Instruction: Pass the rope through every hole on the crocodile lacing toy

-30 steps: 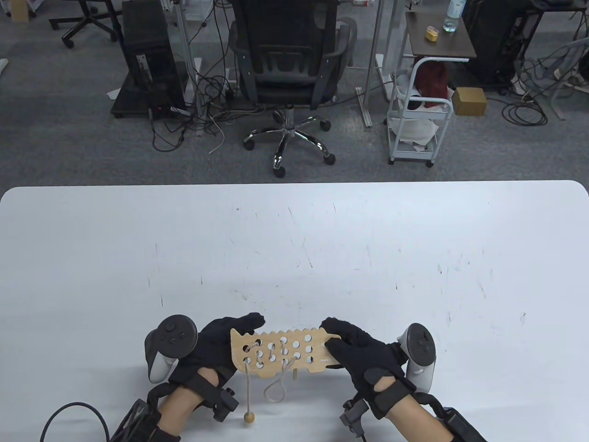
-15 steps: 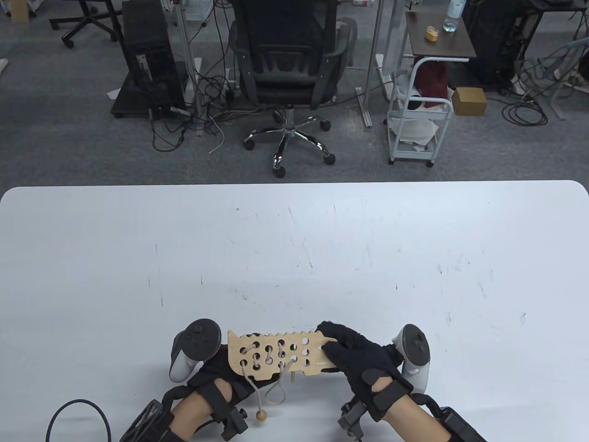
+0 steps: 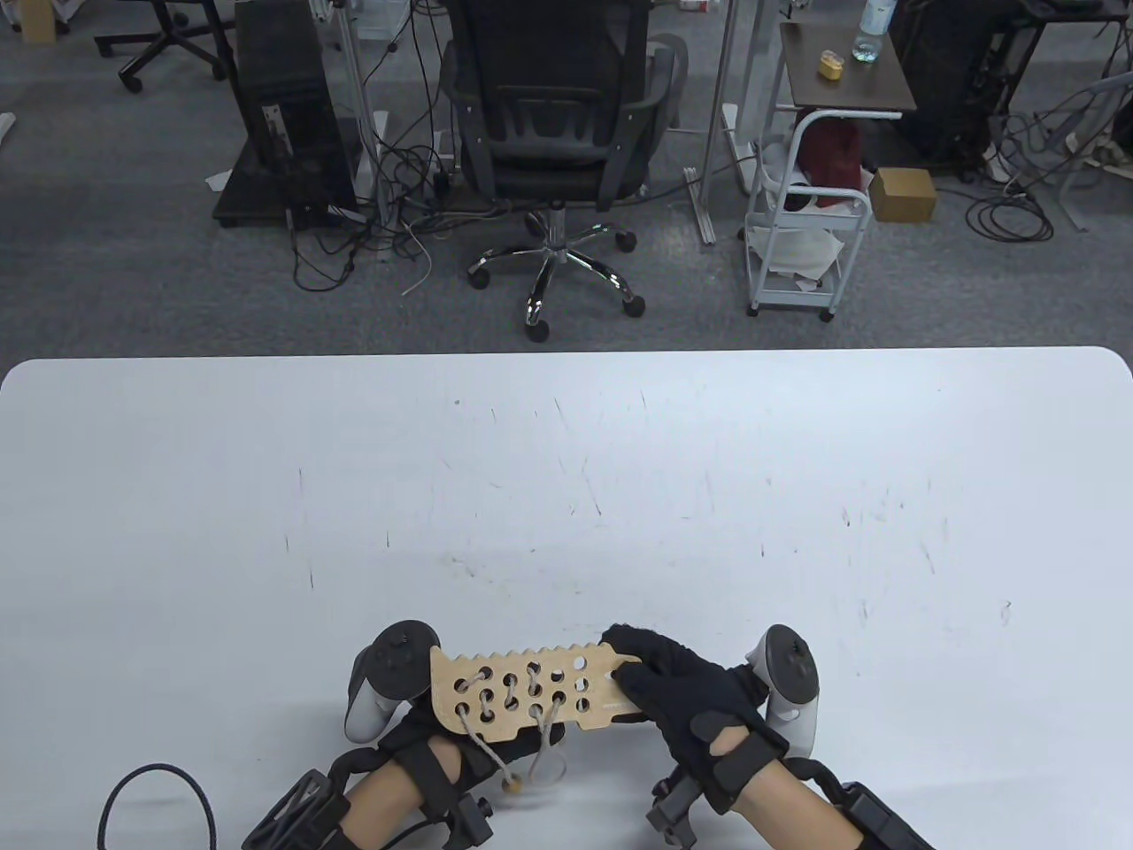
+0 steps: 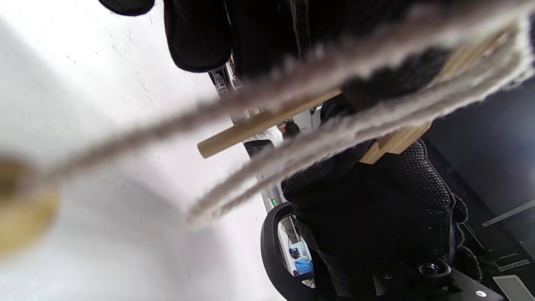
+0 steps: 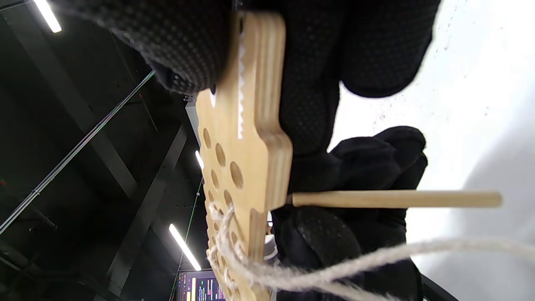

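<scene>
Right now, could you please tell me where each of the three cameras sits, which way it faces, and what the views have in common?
Table view: from above, looking down at the white table and office floor beyond; both gloved hands, left hand and right hand, enter from the bottom, the right holding the wooden crocodile board.
Left wrist view: beneath the board, looking up past blurred rope; left-glove fingers hang from the top.
Right wrist view: edge-on along the board; right-glove fingers grip it.
Shared: both wrist views show the wooden needle, rope and board.
</scene>
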`<state>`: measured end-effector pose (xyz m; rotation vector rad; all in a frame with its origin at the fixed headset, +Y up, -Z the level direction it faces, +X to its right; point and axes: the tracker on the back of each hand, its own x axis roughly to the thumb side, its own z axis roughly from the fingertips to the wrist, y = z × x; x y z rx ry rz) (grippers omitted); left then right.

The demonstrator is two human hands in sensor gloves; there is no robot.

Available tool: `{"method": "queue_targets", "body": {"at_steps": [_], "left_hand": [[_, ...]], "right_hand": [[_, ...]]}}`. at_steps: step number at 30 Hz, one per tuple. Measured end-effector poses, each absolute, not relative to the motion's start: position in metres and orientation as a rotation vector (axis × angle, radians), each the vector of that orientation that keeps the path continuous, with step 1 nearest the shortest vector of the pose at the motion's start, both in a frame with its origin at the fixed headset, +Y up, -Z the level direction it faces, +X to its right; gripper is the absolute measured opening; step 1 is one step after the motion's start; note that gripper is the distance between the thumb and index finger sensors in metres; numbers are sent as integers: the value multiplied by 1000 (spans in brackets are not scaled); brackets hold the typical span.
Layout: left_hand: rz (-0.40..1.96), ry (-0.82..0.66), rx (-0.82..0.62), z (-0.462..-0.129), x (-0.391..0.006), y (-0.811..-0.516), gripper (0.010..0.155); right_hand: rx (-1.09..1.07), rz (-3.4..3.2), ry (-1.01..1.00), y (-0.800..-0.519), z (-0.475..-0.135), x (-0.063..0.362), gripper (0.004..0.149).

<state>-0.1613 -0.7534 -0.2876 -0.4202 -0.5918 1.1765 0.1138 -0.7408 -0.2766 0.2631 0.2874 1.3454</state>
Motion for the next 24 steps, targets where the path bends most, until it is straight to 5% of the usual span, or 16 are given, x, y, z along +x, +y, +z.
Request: {"method": "queue_targets", "body": {"at_steps": [24], "left_hand": [[1299,-416,-209,-303,-206,-744,46]], "right_hand": [[229,1358,221,-737,-285,130,52]]}}
